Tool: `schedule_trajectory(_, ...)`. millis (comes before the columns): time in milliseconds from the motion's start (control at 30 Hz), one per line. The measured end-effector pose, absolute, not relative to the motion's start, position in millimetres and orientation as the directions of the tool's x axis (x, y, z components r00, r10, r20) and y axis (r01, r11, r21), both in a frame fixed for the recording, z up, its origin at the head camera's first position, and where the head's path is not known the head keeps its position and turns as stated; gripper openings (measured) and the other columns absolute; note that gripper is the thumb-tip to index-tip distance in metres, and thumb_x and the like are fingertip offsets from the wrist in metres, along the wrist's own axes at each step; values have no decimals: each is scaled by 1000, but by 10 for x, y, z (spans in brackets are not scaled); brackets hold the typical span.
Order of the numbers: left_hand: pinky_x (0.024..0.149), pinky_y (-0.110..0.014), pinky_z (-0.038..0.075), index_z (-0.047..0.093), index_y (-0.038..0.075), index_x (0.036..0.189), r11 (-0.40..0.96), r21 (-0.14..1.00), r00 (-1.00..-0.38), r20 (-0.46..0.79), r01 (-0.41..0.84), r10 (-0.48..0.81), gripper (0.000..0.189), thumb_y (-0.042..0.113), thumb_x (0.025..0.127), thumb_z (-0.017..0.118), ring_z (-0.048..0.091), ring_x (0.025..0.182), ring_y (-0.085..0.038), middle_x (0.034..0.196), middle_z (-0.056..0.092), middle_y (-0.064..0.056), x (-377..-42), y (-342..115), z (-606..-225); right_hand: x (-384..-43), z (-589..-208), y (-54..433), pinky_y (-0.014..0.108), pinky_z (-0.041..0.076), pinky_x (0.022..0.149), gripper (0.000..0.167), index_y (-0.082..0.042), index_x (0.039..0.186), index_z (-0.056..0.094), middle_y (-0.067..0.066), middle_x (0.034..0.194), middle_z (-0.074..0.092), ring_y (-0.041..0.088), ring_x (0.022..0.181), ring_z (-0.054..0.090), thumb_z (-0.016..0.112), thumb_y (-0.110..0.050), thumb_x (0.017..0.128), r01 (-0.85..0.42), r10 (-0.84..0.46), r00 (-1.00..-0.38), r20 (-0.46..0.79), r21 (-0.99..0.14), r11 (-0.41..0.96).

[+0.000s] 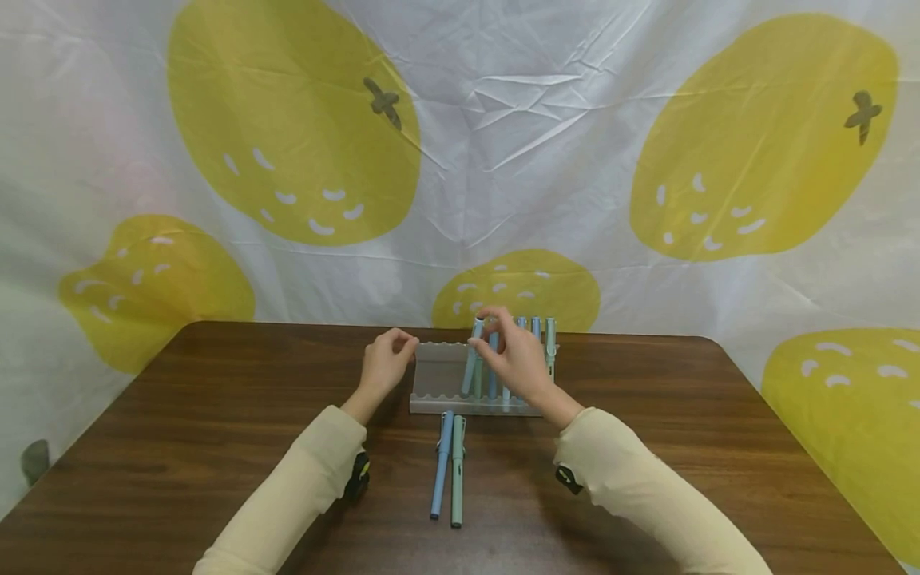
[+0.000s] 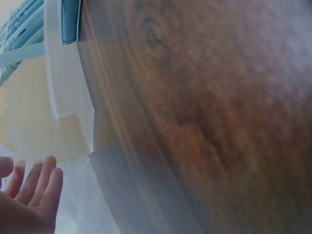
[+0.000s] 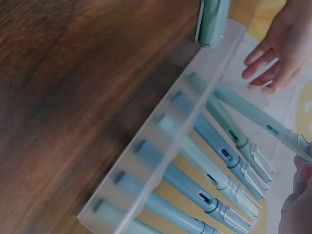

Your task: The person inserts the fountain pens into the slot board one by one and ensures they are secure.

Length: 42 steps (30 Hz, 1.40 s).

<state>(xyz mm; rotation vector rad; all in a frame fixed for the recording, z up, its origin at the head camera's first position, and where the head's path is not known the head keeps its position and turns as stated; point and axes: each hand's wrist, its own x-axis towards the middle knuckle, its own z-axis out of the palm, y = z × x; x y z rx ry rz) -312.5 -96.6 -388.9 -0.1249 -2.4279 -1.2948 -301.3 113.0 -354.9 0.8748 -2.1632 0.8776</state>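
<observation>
A clear pen rack (image 1: 437,369) with scalloped edges stands near the back of the table. At its left upper corner, my left hand (image 1: 384,366) pinches the edge between thumb and index finger; the other fingers are loosely extended in the left wrist view. My right hand (image 1: 519,359) holds a pale blue-green pen (image 3: 258,117) near its clip end. This pen leans, its lower end at the rack's front ledge (image 3: 222,56), just left of a green pen (image 3: 226,119). Several blue and green pens stand along the rack's right part, some hidden behind my right hand.
On the table (image 1: 287,375) in front of the rack, a blue pen (image 1: 442,467) and a green pen (image 1: 458,475) lie side by side. A white cloth (image 1: 525,184) with yellow fruit prints hangs behind the table.
</observation>
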Motion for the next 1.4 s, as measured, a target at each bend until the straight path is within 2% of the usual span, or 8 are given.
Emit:
schedule_trajectory(367, 66, -36, 45, 62, 2, 87, 575, 778, -923, 373, 254, -97, 18, 19, 86, 57, 62, 66, -20, 76, 65, -9, -3126, -964, -3885, -3009, -3660, 1093, 22, 29, 38, 33, -12, 109, 49, 0, 80, 64, 3, 43, 37, 65, -18, 81, -737, -343, -611, 714, -354, 576)
schedule_trajectory(600, 66, -36, 45, 62, 2, 87, 576, 778, -923, 371, 250, -99, 18, 19, 86, 57, 62, 66, -20, 75, 65, -8, -3122, -964, -3883, -3023, -3664, 1085, 23, 29, 38, 32, -11, 110, 50, 1, 82, 64, 4, 42, 36, 64, -16, 82, -746, -370, -624, 689, -385, 543)
schedule_trajectory(933, 67, -35, 46, 62, 2, 87, 566, 784, -922, 374, 256, -102, 17, 18, 86, 58, 63, 66, -19, 76, 65, -9, -3120, -962, -3883, -3071, -3641, 1100, 24, 32, 39, 35, -11, 116, 48, 2, 84, 64, 4, 42, 37, 61, -15, 84, -727, -401, -658, 638, -399, 558)
schedule_trajectory(1167, 67, -35, 46, 62, 2, 87, 569, 783, -925, 366, 250, -98, 18, 19, 86, 57, 62, 66, -19, 76, 65, -9, -3126, -968, -3892, -3078, -3634, 1103, 23, 30, 39, 50, -17, 126, 43, -6, 69, 51, 6, 44, 36, 64, -18, 81, -698, -461, -676, 575, -299, 651)
schedule_trajectory(1400, 67, -35, 46, 62, 2, 87, 570, 784, -928, 361, 246, -96, 18, 20, 87, 57, 62, 66, -19, 75, 65, -8, -3133, -970, -3901, -3080, -3610, 1085, 23, 31, 38, 54, -16, 129, 40, -9, 62, 47, 7, 42, 38, 64, -20, 81, -642, -438, -737, 514, -330, 692)
